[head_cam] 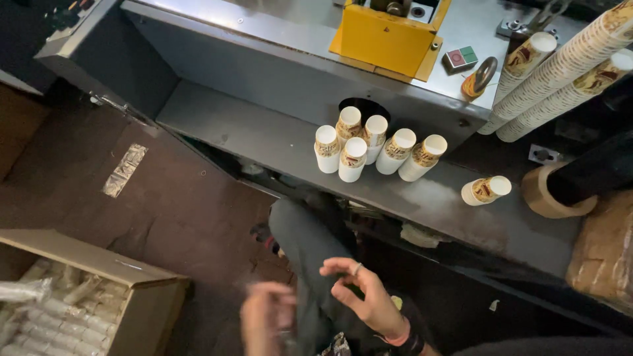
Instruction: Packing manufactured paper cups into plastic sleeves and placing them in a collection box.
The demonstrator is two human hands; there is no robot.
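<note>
Both hands empty: left hand (266,316) blurred, open; right hand (362,296) loosely curled. Six printed paper cups (369,148) wait ungathered on the machine shelf (264,138).

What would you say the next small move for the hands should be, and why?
Probably reach the right hand up to the cluster of paper cups on the grey shelf. Both hands look empty, the left hand is blurred, and one lone cup lies tipped on its side further right.

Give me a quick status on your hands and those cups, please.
Left hand blurred, nothing visibly held. Right hand open, empty. Paper cups clustered upright on shelf, untouched.
</note>
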